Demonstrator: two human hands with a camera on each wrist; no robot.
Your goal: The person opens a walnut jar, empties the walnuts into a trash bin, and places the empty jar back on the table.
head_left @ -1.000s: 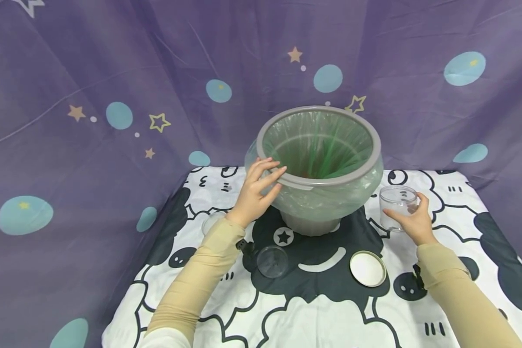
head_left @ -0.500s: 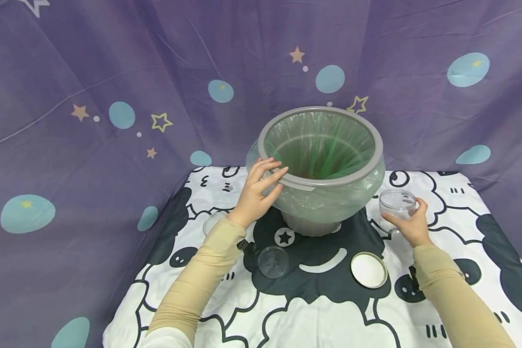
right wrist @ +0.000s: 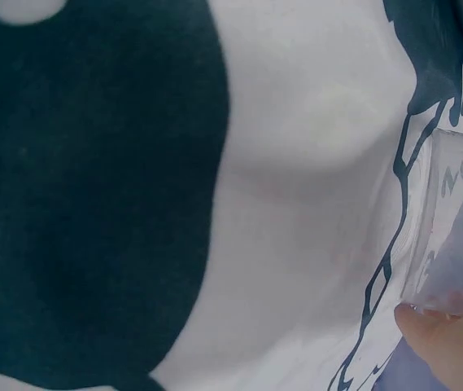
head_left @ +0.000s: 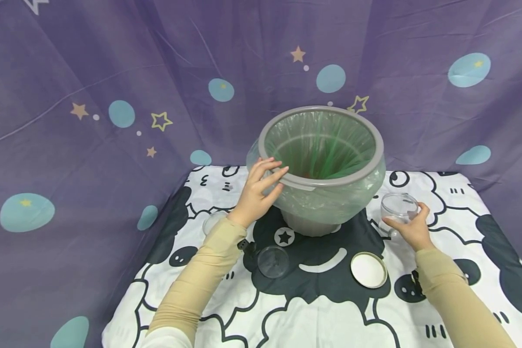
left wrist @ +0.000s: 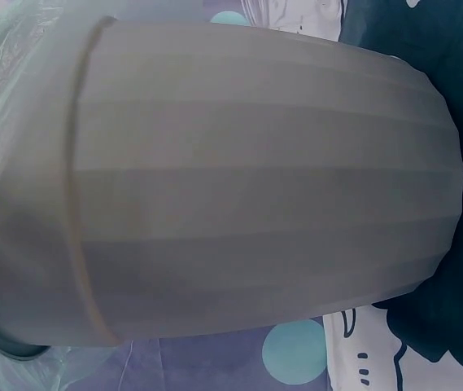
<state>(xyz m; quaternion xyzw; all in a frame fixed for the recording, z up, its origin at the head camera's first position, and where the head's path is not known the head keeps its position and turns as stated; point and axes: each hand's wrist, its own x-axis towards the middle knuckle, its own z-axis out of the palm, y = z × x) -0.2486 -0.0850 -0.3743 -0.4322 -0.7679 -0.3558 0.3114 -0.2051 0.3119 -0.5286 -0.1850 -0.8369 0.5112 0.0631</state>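
Observation:
A grey ribbed trash bin, lined with a translucent green bag, stands upright near the back of the table. My left hand rests on the near left of its rim, fingers spread and fairly straight. In the left wrist view, the ribbed bin wall fills most of the picture. Right of the bin, my right hand grips a clear plastic jar between thumb and fingers. The right wrist view catches the jar's side and a fingertip at its edge. Whether the jar touches the cloth cannot be told.
A round lid with a white face and gold rim lies front right of the bin. A clear round piece lies at front left. Behind my left forearm is another pale round piece, partly hidden. A purple curtain hangs behind.
The jar in my right hand has shifted slightly toward me and seems a little more tilted. My left hand has stayed on the bin's rim.

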